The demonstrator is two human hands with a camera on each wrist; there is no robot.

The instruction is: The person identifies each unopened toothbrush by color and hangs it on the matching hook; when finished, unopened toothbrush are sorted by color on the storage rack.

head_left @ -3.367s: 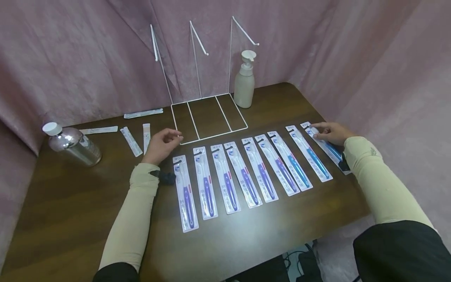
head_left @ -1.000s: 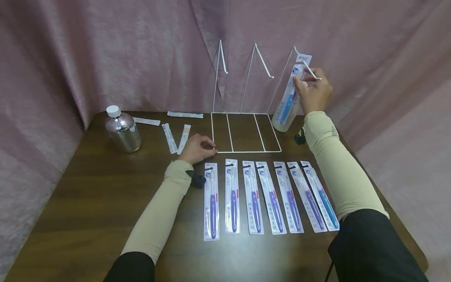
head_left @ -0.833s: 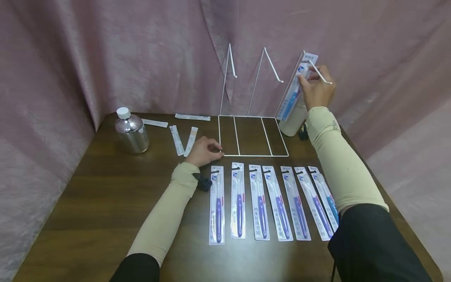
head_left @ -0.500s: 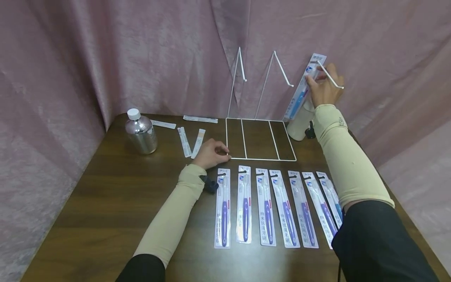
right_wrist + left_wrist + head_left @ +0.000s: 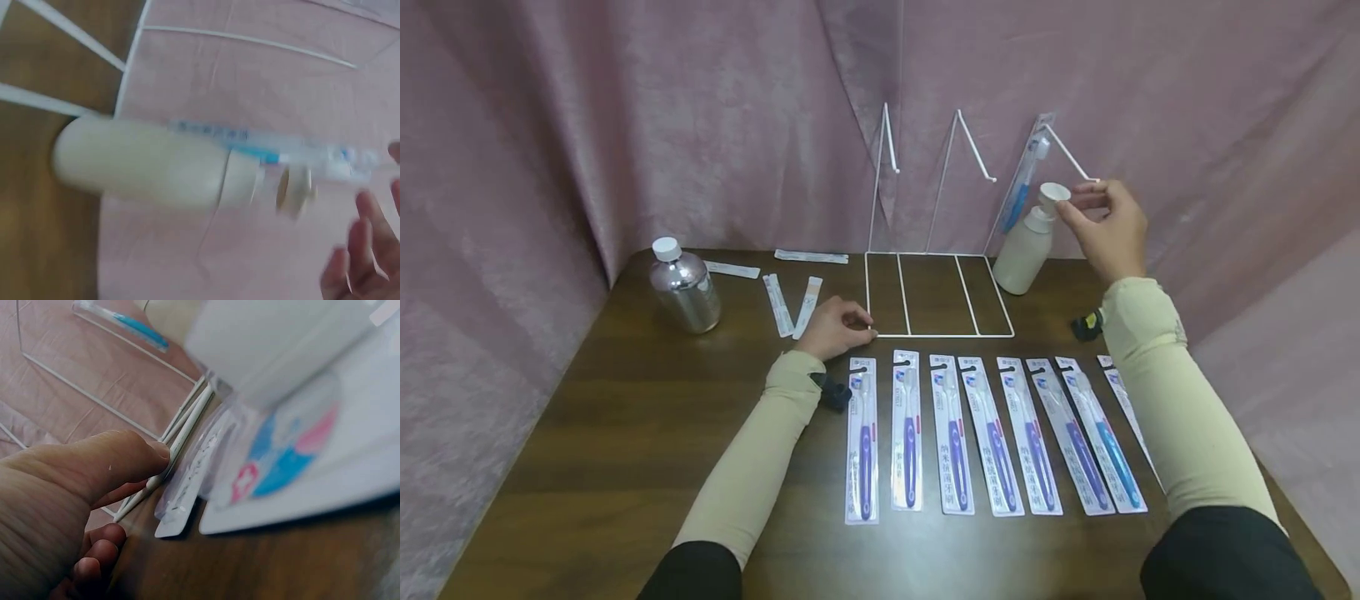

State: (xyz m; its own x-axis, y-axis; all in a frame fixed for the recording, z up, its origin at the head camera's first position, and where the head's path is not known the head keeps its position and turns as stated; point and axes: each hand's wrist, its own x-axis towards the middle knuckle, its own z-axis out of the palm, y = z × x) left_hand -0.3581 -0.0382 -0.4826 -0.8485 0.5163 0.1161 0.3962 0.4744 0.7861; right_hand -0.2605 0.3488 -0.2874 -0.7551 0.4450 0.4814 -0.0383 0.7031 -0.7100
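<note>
A toothbrush pack with a blue handle (image 5: 1018,198) hangs from the right hook (image 5: 1070,152) of a white wire rack (image 5: 940,336). My right hand (image 5: 1112,225) is beside the hook's tip and the pump bottle's head, fingers loosely bent around nothing. In the right wrist view that hand (image 5: 369,250) is apart from the pack. My left hand (image 5: 835,327) pinches the rack's front left corner; the left wrist view has its thumb (image 5: 119,459) on the wire. Several toothbrush packs (image 5: 955,433) lie in a row before the rack, the rightmost partly hidden by my right arm.
A cream pump bottle (image 5: 1024,254) stands at the rack's right, beneath the right hook. To the left are a silver bottle with a white cap (image 5: 688,292) and several small white packets (image 5: 778,304). A pink curtain (image 5: 737,125) closes off the back.
My right hand took the rightmost toothbrush pack from the table, brought it to the right hook, let it go there and drew back to the right. My left hand stays at the rack's corner.
</note>
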